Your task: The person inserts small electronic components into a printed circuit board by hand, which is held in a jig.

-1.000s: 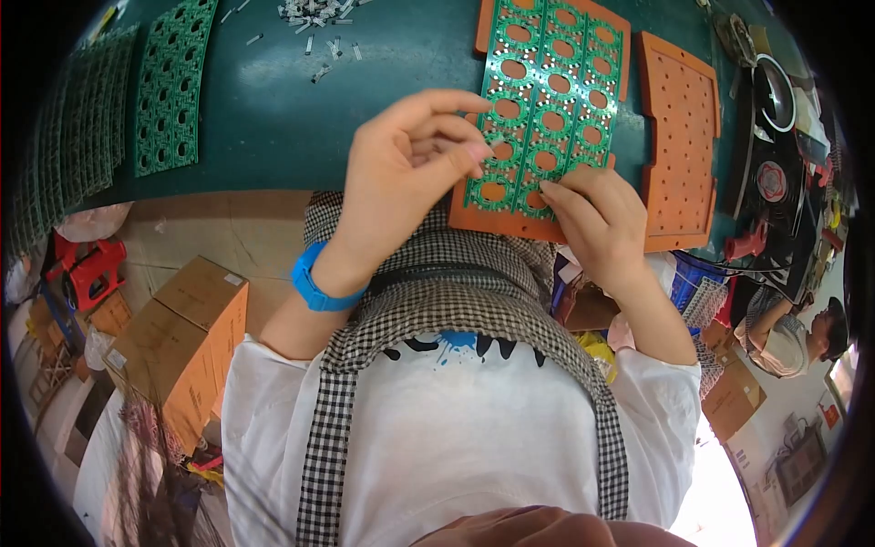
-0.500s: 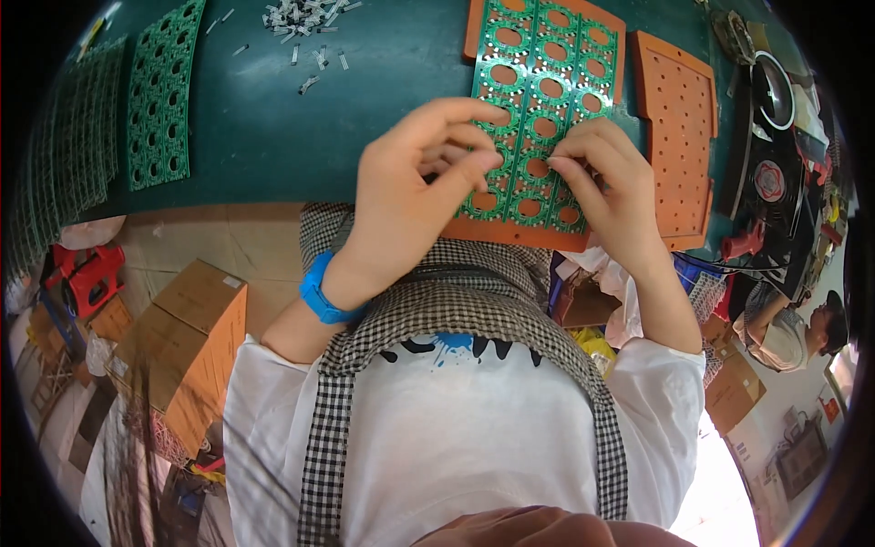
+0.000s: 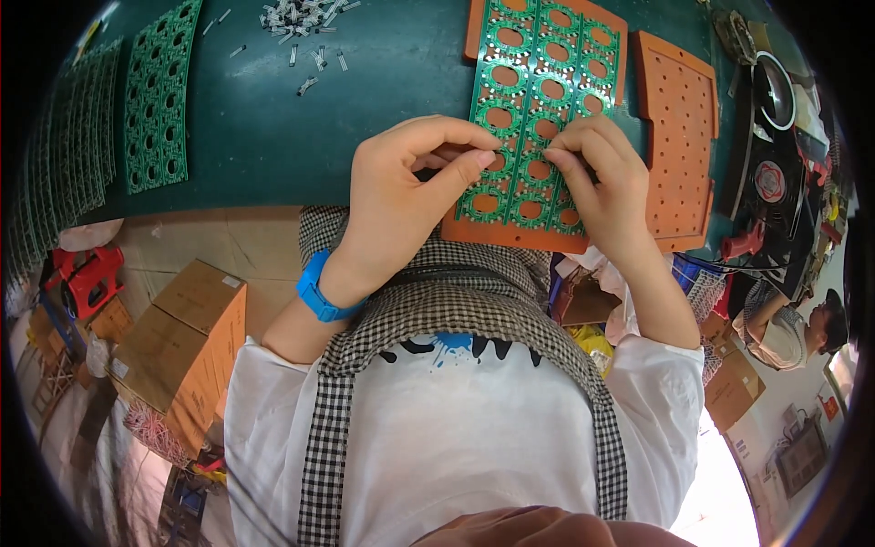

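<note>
A green circuit board panel (image 3: 543, 64) with rows of oval holes lies on an orange perforated jig (image 3: 510, 234) at the near edge of the dark green table (image 3: 383, 82). My left hand (image 3: 406, 196) rests at the panel's left edge, thumb and forefinger pinched together; anything between them is too small to see. My right hand (image 3: 597, 178) sits on the panel's lower right part, fingertips bunched and touching the board. A blue band (image 3: 315, 287) is on my left wrist.
A second orange jig (image 3: 679, 109) lies right of the panel. Small metal parts (image 3: 296, 16) are scattered at the table's far side. More green panels (image 3: 157, 91) lie at the left. Cardboard boxes (image 3: 182, 337) stand on the floor. Another person (image 3: 797, 333) sits at lower right.
The panel and jig have shifted a little toward me and to the left. My right hand climbed from the jig's near edge onto the board. My left hand lowered and pinched at the board's left edge.
</note>
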`<state>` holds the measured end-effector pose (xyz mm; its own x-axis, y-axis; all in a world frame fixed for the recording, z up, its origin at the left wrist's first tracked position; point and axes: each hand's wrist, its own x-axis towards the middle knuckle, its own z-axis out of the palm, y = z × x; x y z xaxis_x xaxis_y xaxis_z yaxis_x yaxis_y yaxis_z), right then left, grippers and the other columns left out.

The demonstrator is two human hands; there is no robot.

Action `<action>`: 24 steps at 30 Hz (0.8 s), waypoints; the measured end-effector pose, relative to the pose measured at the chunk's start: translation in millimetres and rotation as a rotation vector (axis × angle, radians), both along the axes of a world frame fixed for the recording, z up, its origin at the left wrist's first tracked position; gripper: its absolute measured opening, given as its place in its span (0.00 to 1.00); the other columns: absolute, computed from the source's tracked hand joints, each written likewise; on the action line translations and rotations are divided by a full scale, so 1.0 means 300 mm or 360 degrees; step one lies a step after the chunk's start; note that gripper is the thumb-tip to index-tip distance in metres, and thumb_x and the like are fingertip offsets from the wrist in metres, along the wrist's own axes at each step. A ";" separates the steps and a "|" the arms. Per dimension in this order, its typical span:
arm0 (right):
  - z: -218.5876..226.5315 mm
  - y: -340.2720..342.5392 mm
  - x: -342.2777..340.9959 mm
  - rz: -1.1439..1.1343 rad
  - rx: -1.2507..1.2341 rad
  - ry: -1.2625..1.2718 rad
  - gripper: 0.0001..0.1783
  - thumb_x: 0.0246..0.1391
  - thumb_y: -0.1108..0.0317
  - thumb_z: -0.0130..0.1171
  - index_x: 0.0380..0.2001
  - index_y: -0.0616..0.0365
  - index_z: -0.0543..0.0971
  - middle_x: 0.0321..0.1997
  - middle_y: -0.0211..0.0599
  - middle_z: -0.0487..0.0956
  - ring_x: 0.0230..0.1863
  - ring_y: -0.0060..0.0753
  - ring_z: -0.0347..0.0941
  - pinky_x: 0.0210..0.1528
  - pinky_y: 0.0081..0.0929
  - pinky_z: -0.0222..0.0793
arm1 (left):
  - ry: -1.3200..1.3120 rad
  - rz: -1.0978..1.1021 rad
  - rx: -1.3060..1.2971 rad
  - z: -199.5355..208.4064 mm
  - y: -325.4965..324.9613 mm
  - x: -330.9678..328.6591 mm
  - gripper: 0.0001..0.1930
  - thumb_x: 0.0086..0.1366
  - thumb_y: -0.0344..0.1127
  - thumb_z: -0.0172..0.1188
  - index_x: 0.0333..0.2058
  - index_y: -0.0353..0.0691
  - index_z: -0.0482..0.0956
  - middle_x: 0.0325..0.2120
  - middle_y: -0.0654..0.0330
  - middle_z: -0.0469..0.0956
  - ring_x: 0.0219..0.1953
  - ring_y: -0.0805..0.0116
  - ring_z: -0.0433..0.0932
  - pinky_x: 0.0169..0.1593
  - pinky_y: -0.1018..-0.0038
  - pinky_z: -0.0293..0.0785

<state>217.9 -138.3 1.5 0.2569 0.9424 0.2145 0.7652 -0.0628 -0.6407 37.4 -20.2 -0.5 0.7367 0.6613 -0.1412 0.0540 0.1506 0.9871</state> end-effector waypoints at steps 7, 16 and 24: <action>0.014 -0.039 -0.017 0.0149 0.0104 -0.0324 0.10 0.43 0.73 0.66 0.32 0.59 0.80 0.30 0.34 0.76 0.32 0.36 0.74 0.33 0.28 0.71 | -0.0110 -0.0041 -0.0302 0.009 -0.026 0.015 0.16 0.60 0.21 0.58 0.49 0.33 0.75 0.33 0.57 0.81 0.35 0.76 0.80 0.38 0.81 0.77; 0.059 -0.006 -0.006 0.0092 -0.0103 0.0501 0.08 0.45 0.77 0.64 0.32 0.61 0.80 0.34 0.38 0.79 0.38 0.38 0.76 0.39 0.30 0.73 | 0.0035 -0.0295 -0.0077 0.050 -0.029 0.037 0.18 0.61 0.20 0.58 0.51 0.33 0.73 0.35 0.57 0.80 0.37 0.72 0.81 0.42 0.80 0.77; 0.039 0.076 0.086 0.0122 -0.0148 -0.0083 0.04 0.51 0.77 0.58 0.32 0.62 0.75 0.32 0.40 0.75 0.36 0.44 0.74 0.37 0.34 0.70 | -0.0044 0.0024 0.0076 0.006 0.009 0.043 0.08 0.62 0.22 0.57 0.40 0.33 0.80 0.32 0.58 0.79 0.34 0.72 0.81 0.36 0.80 0.77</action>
<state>243.7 -115.5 13.2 0.1743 0.9752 0.1366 0.8020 -0.0601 -0.5943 50.2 -17.6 1.1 0.7298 0.6779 -0.0891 0.0249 0.1038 0.9943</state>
